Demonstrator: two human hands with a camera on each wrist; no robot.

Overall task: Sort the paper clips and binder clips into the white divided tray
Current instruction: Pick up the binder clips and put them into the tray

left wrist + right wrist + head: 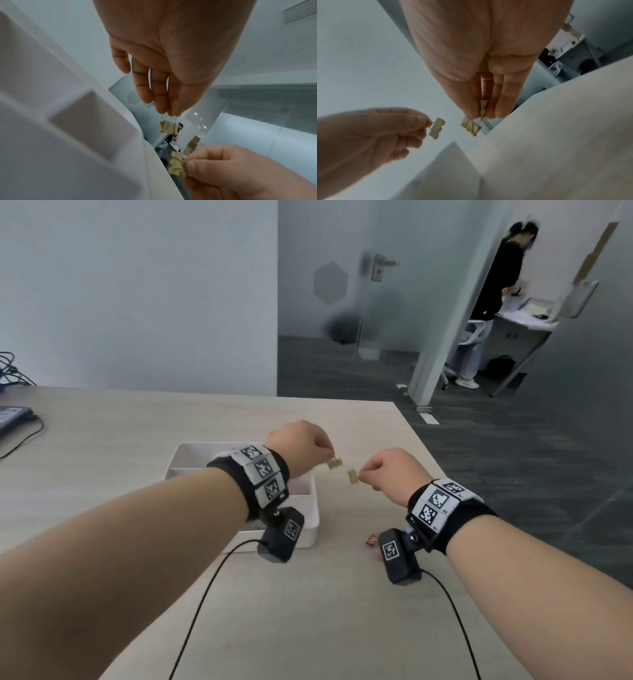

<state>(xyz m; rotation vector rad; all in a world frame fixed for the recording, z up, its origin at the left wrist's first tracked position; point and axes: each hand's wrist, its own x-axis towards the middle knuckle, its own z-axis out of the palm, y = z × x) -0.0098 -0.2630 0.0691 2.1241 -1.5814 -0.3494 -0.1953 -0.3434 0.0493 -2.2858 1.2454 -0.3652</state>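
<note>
My left hand (327, 455) pinches a pale yellow binder clip (335, 463) by its wire handles, above the right edge of the white divided tray (191, 450). The left wrist view shows that clip (169, 127) hanging below the fingertips (161, 108), beside the tray (68, 108). Just to the right, my right hand (364, 474) pinches a second yellow binder clip (353, 477) over the table. In the right wrist view that clip (471, 127) hangs from the thumb, and another clip (482, 108) sits between the fingers. A pink binder clip (371, 541) lies on the table by my right wrist camera.
The light wooden table (137, 433) ends close to the right of my right hand. A dark device with cables (13, 416) lies at the far left. Another person (493, 302) stands at a desk beyond a doorway at the back right.
</note>
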